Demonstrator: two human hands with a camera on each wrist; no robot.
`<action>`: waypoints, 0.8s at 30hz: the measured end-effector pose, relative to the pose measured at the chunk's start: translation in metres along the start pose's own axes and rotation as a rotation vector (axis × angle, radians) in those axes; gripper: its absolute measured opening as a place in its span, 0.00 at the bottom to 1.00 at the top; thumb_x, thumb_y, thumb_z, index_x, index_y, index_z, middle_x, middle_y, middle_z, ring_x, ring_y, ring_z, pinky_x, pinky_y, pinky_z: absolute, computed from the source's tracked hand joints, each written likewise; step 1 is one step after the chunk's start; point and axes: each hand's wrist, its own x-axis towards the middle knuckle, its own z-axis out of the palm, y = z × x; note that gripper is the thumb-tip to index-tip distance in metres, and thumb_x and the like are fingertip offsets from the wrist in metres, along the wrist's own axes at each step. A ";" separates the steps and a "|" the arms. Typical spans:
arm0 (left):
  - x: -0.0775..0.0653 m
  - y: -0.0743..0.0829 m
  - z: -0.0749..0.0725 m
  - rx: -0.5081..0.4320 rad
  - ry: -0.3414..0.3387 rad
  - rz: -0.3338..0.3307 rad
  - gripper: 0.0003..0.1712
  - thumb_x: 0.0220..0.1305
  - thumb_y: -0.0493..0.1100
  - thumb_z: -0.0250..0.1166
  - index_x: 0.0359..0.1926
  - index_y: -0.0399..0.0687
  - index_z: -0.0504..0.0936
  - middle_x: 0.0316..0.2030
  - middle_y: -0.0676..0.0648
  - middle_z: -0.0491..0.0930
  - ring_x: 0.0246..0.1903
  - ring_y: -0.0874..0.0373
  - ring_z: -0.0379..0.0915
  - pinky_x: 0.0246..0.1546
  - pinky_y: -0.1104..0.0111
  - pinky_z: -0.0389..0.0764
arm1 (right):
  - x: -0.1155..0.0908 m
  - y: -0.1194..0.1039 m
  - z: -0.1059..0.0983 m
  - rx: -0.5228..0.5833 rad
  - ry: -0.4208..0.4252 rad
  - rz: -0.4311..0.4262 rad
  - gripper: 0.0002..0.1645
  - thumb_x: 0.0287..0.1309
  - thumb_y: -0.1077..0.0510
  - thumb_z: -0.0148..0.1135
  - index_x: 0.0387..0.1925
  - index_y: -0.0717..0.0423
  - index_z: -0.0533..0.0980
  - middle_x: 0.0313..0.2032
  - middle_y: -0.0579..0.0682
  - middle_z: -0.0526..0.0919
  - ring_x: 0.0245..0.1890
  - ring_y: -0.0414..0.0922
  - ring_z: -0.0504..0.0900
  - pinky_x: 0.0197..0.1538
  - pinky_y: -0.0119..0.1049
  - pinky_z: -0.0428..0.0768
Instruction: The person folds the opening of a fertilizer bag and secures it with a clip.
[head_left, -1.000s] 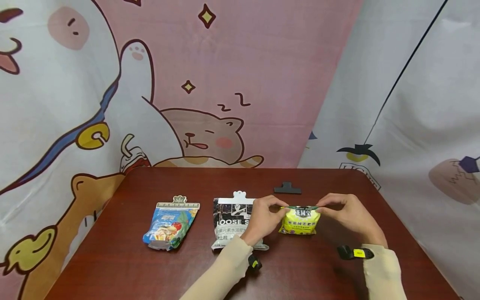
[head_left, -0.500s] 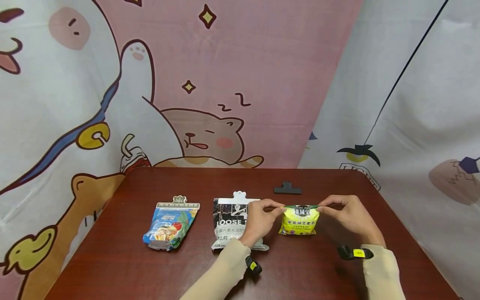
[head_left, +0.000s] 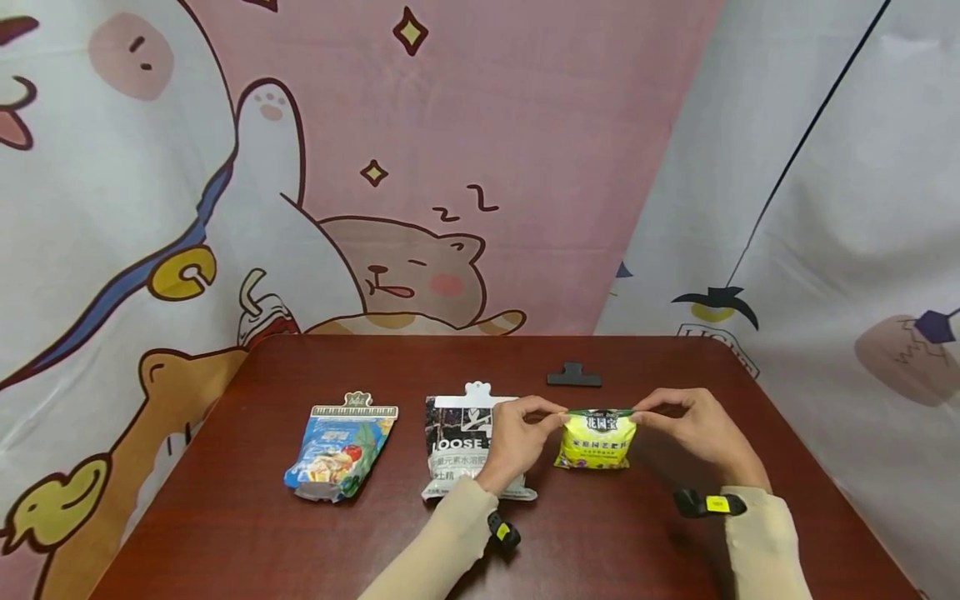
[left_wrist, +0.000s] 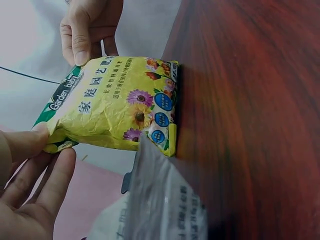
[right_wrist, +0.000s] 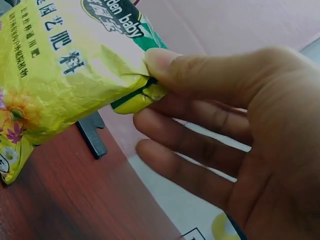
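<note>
A yellow fertilizer bag (head_left: 596, 444) with a green top edge stands upright on the table, flower pictures near its base. My left hand (head_left: 519, 437) pinches the top left corner between thumb and fingers. At the opposite top corner, my right hand (head_left: 697, 427) pinches the folded edge, thumb in front. In the right wrist view the thumb (right_wrist: 200, 72) presses on the corner while the lower fingers extend loosely beneath. The left wrist view shows the bag (left_wrist: 115, 107) sideways, its top stretched between both hands. Behind it on the table lies a black clip (head_left: 573, 375).
A black and white bag (head_left: 457, 450) with a white clip (head_left: 477, 393) lies left of the yellow bag, partly hidden by my left hand. Farther left is a blue food bag (head_left: 337, 454) with a piano-patterned clip (head_left: 358, 406). A printed cloth hangs behind the table (head_left: 300, 550).
Both hands keep their pinch on the top corners of the fertilizer bag. The left hand has shifted slightly left, and the bag's top edge looks straighter.
</note>
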 end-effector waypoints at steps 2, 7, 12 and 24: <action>-0.001 0.000 0.000 -0.002 -0.006 0.000 0.03 0.63 0.42 0.74 0.37 0.55 0.93 0.35 0.54 0.91 0.36 0.64 0.86 0.35 0.75 0.82 | -0.001 0.001 0.000 0.042 -0.023 0.013 0.11 0.60 0.41 0.73 0.39 0.39 0.88 0.40 0.45 0.89 0.39 0.47 0.85 0.39 0.34 0.84; -0.002 -0.001 0.002 0.004 -0.014 0.001 0.03 0.63 0.43 0.74 0.37 0.56 0.93 0.35 0.54 0.91 0.37 0.61 0.86 0.34 0.74 0.82 | -0.003 0.000 -0.002 0.075 -0.045 0.044 0.15 0.63 0.38 0.69 0.41 0.41 0.87 0.41 0.47 0.89 0.40 0.46 0.85 0.40 0.34 0.84; -0.002 -0.001 0.001 0.026 -0.008 0.007 0.03 0.63 0.44 0.75 0.37 0.58 0.93 0.36 0.56 0.91 0.37 0.66 0.85 0.35 0.74 0.81 | 0.002 -0.002 -0.004 0.038 -0.062 0.046 0.17 0.65 0.36 0.66 0.44 0.40 0.87 0.44 0.46 0.88 0.43 0.44 0.82 0.43 0.36 0.82; 0.000 -0.001 -0.001 0.056 -0.006 0.016 0.03 0.63 0.45 0.74 0.37 0.58 0.93 0.37 0.58 0.91 0.42 0.66 0.85 0.41 0.73 0.81 | 0.037 0.006 -0.006 0.030 -0.160 -0.015 0.21 0.68 0.38 0.63 0.54 0.43 0.83 0.53 0.50 0.87 0.49 0.44 0.86 0.47 0.37 0.84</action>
